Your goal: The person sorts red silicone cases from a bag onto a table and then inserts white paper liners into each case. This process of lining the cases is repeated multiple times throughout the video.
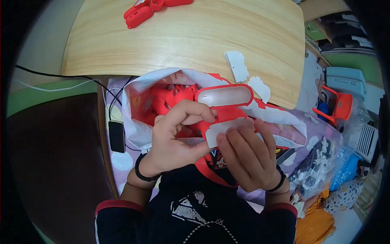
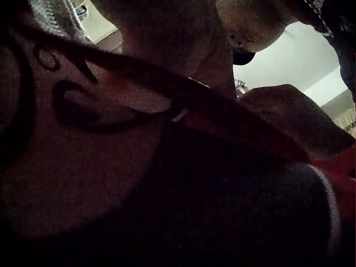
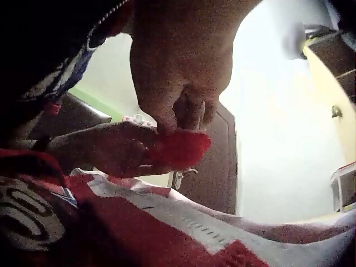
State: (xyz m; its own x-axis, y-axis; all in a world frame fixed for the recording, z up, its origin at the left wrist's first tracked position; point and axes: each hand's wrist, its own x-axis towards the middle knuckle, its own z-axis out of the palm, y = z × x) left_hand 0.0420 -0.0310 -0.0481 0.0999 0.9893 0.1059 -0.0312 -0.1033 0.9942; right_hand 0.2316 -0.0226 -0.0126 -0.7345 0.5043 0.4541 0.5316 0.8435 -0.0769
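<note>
A red case (image 1: 224, 114) with its pale-lined lid (image 1: 225, 96) raised is held over a bag in the head view. Thumb and index finger of my left hand (image 1: 172, 140) grip the case from its left side. My right hand (image 1: 251, 158) holds a white card (image 1: 214, 134) against the case's near side, fingers laid over the card. In the right wrist view, the red case (image 3: 181, 149) shows between both hands. Below it, the open white bag (image 1: 136, 128) contains several red pieces (image 1: 162, 99). Dark clothing fills most of the left wrist view.
Beyond the bag stands a wooden table (image 1: 183, 44). It bears a stack of white cards (image 1: 236, 67), a loose white card (image 1: 260, 89) near its edge, and red cases (image 1: 139, 16) at the back. A black phone (image 1: 116, 136) lies left of the bag, near dark cables (image 1: 53, 74).
</note>
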